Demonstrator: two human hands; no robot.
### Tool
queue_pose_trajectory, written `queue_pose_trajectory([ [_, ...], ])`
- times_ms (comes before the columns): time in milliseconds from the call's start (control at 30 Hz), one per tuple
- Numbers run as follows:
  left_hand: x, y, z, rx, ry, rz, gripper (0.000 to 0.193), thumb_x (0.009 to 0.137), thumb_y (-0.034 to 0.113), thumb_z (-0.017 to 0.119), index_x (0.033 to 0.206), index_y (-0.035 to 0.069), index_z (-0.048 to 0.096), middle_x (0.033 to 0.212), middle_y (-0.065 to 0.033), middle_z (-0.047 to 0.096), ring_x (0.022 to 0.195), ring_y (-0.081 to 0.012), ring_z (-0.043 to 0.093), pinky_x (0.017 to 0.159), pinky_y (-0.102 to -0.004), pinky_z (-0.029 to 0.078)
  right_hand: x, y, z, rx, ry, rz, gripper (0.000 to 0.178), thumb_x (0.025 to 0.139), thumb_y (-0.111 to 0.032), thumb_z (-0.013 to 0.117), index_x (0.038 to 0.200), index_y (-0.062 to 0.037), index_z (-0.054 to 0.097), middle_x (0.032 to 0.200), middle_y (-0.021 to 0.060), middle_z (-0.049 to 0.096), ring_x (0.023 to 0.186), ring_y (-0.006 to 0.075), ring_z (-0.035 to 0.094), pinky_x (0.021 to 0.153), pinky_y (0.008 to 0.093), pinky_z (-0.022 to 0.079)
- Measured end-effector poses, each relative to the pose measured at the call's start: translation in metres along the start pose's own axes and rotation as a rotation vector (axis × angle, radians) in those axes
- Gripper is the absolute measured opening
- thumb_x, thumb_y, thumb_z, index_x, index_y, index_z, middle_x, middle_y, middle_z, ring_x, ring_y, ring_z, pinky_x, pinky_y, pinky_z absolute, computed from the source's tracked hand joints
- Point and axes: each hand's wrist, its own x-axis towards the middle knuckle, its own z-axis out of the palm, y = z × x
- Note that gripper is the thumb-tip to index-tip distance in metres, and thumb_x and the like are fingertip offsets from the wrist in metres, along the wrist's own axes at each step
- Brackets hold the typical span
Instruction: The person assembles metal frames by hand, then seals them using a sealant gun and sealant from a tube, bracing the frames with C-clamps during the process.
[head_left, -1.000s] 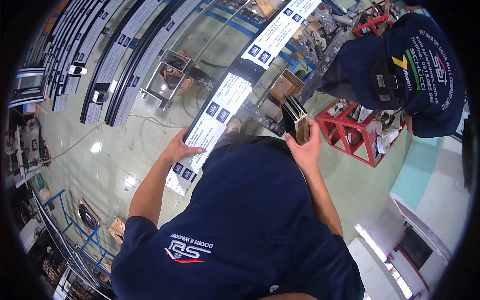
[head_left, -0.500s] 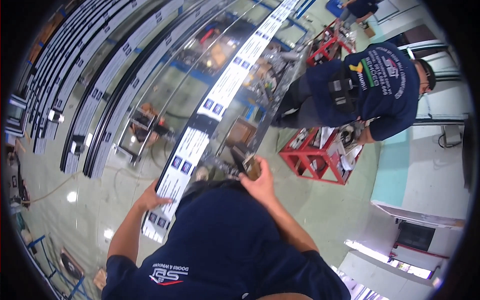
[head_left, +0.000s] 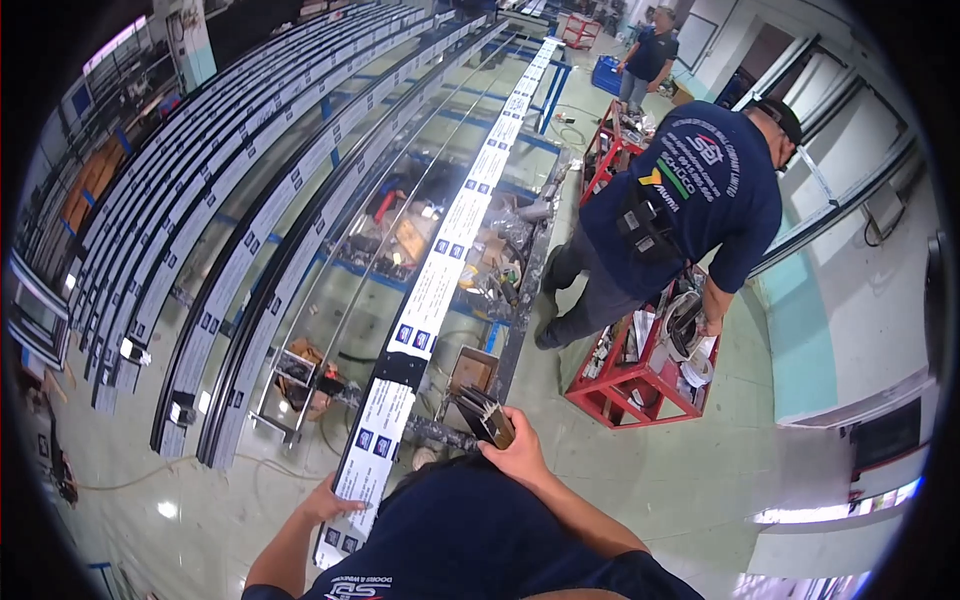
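Observation:
A long metal profile (head_left: pixel 418 300), covered in white printed film with a dark bare patch, runs away from me. My left hand (head_left: pixel 335 502) grips its near end by the left edge, with the thumb lying on the film. In my right hand (head_left: pixel 517 452) is a bundle of short dark profile pieces (head_left: pixel 484 416) with brownish ends, held just right of the long profile. The fingers under the bundle are partly hidden. Below it, beside the profile, stands an open cardboard box (head_left: pixel 473 370).
Several film-covered profiles (head_left: pixel 285 225) lie on racks to the left. At my right a co-worker (head_left: pixel 690 200) bends over a red cart (head_left: pixel 640 400) loaded with parts. Another person (head_left: pixel 650 55) stands farther back. Clutter (head_left: pixel 500 260) lies beneath the blue rack frame (head_left: pixel 380 275).
My view has tilted up, showing more of the far room. Both hands keep their holds. The co-worker remains at the red cart, and the far person now shows in full.

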Motion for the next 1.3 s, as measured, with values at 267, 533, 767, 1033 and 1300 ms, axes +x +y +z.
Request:
queue_pose_trajectory([
  [267,-0.001,0.011,0.001,-0.106,-0.036,-0.05,0.061,0.076,0.004,0.09,0.131,-0.001,0.063,0.118,-0.0104,0.075,0.109,-0.0206,0.071,0.1,-0.0389,0.054,0.003,0.0,0.004,-0.059,0.008,-0.049,0.065,0.076,-0.021,0.088,0.13,-0.0037,0.056,0.119,0.0147,0.068,0.113,0.0288,0.068,0.099,0.0382,0.052],
  [533,0.002,-0.002,-0.009,-0.123,-0.058,-0.061,0.059,0.079,0.006,0.088,0.132,-0.001,0.061,0.119,-0.01,0.074,0.108,-0.0201,0.07,0.1,-0.038,0.055,0.003,-0.01,0.01,-0.03,-0.008,-0.017,0.067,0.075,-0.021,0.087,0.131,-0.003,0.056,0.121,0.0167,0.067,0.116,0.0311,0.066,0.101,0.0396,0.051],
  [767,0.001,0.006,-0.009,-0.115,-0.132,-0.067,0.063,0.079,0.006,0.088,0.135,0.0,0.059,0.119,-0.01,0.074,0.109,-0.0203,0.07,0.099,-0.0373,0.055,0.0,-0.006,0.015,0.007,-0.021,0.017,0.069,0.076,-0.023,0.087,0.133,-0.0025,0.055,0.126,0.0191,0.065,0.121,0.0357,0.064,0.104,0.0421,0.05],
  [1033,-0.011,0.02,0.007,0.044,-0.042,-0.089,0.054,0.085,0.005,0.081,0.133,-0.002,0.058,0.124,-0.0099,0.072,0.111,-0.02,0.069,0.098,-0.0351,0.053,0.011,-0.016,0.017,-0.074,0.01,-0.047,0.071,0.075,-0.022,0.086,0.135,-0.0026,0.053,0.132,0.0199,0.06,0.126,0.0372,0.059,0.107,0.0426,0.048],
  [1300,0.015,-0.02,-0.029,0.029,-0.084,-0.071,0.059,0.089,0.008,0.078,0.141,-0.001,0.051,0.127,-0.0096,0.07,0.114,-0.0189,0.067,0.098,-0.0331,0.052,0.016,-0.018,0.008,-0.054,-0.044,-0.038,0.071,0.076,-0.023,0.085,0.136,-0.0019,0.052,0.134,0.0199,0.059,0.129,0.0375,0.057,0.109,0.0426,0.047],
])
